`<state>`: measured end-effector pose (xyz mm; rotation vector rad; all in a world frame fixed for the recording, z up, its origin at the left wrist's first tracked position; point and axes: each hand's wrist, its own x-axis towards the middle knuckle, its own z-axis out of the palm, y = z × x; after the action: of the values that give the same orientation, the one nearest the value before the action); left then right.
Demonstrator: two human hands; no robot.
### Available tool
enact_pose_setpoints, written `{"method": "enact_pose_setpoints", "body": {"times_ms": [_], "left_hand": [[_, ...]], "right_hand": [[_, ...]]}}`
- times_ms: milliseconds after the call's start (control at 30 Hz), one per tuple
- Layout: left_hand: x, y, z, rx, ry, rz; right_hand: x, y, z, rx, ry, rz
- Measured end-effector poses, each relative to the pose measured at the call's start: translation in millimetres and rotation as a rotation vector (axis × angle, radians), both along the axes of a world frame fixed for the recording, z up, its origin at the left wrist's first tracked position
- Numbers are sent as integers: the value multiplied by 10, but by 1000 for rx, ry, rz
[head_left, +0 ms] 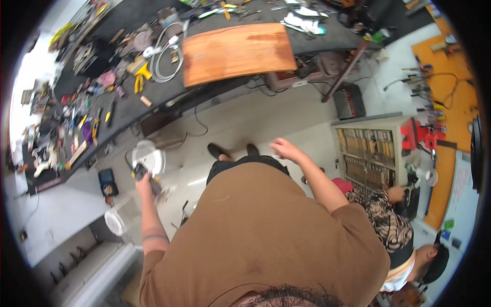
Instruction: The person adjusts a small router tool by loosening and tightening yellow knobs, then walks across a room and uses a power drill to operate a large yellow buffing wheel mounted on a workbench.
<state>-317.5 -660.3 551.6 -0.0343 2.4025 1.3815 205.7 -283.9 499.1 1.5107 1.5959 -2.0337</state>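
My left hand (145,180) is low at my left side, closed around a dark handheld tool (139,172) whose exact kind is too blurred to tell. Just beyond it stands a round white seat or lid with small holes (149,156). My right hand (287,150) hovers in front of my right hip, fingers loosely bent and a little apart, with nothing seen in it. Ahead, a reddish-brown wooden board (238,53) lies at the near edge of the dark workbench (130,105).
Pliers with yellow handles (139,82), a coiled pale cable (158,71) and many small tools crowd the bench. At right stand a drawer cabinet (368,148), a dark box (350,101) and a co-worker (386,220). A white bin-like container (116,220) stands at left.
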Motion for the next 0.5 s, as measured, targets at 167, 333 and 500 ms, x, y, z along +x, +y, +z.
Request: {"method": "enact_pose_setpoints", "body": {"times_ms": [167,333,500], "left_hand": [[5,999,176,428,-334,44],[228,1774,657,533,-521,-78],[319,2360,973,619,-546,-215]], "right_hand": [[647,-138,-456,33,-302,224],[259,-21,-332,252,-89,87],[-684,369,207,555,116,128]]}}
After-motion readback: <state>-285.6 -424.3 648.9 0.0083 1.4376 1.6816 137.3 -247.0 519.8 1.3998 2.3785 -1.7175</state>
